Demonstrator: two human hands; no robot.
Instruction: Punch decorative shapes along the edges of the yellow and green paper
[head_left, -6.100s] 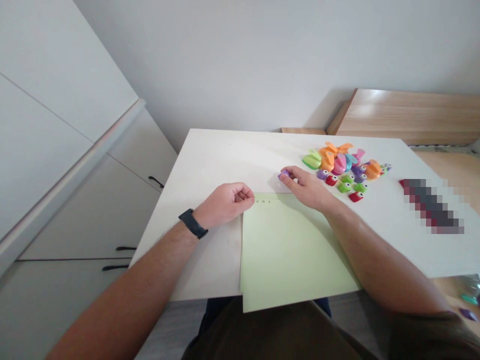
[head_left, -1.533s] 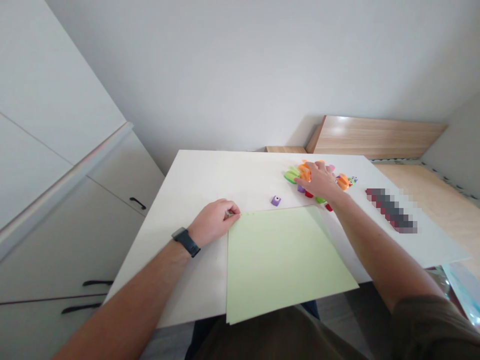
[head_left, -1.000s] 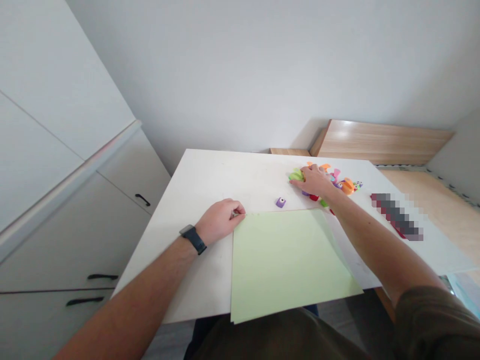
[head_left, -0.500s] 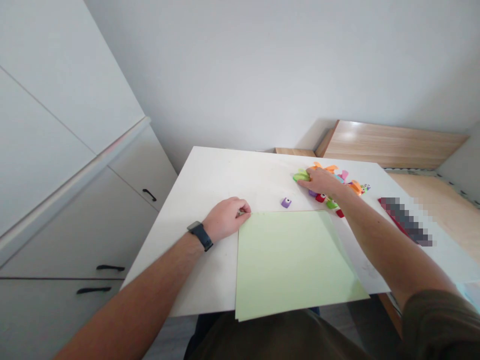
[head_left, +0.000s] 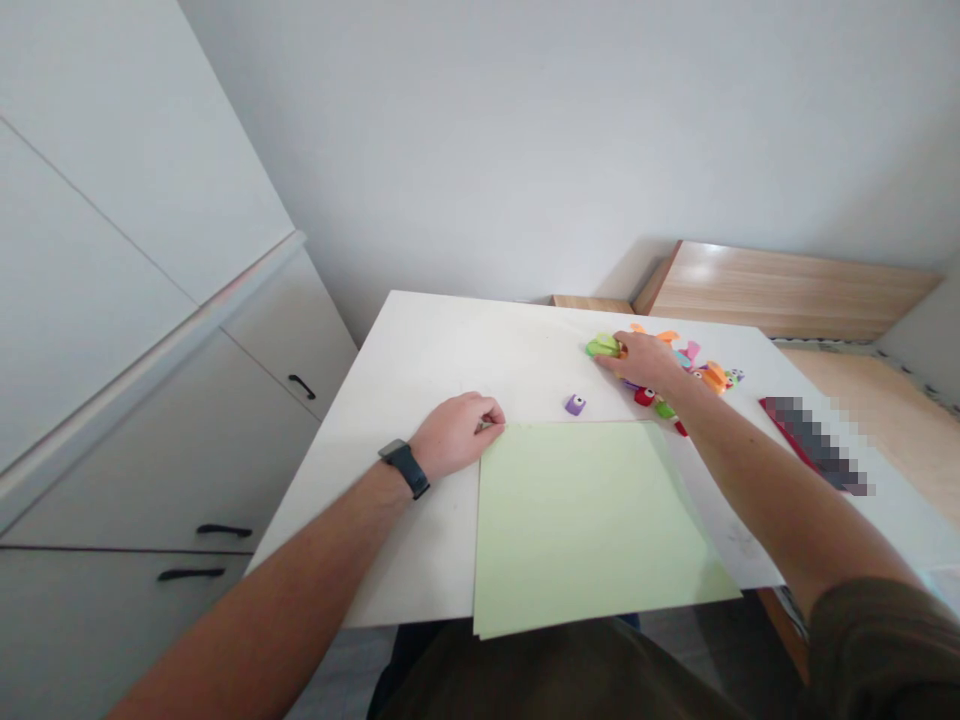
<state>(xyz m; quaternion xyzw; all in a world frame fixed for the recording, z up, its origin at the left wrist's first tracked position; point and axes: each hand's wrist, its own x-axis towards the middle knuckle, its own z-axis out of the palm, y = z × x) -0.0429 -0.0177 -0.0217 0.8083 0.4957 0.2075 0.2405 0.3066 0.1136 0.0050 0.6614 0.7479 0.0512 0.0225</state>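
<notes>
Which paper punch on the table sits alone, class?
The small purple plastic punch, alone above the pale green sheet; the others cluster by the right hand.

Pale green paper sheet point(head_left: 585, 530): smooth, matt. White table top point(head_left: 465, 350): smooth, low sheen. Lime-green craft punch point(head_left: 604, 346) and small purple cube-shaped craft punch point(head_left: 575, 405): glossy moulded plastic. Far light-brown wooden panel point(head_left: 780, 290): visible grain, satin finish. Dark olive sleeve point(head_left: 885, 650): matt cloth.
</notes>
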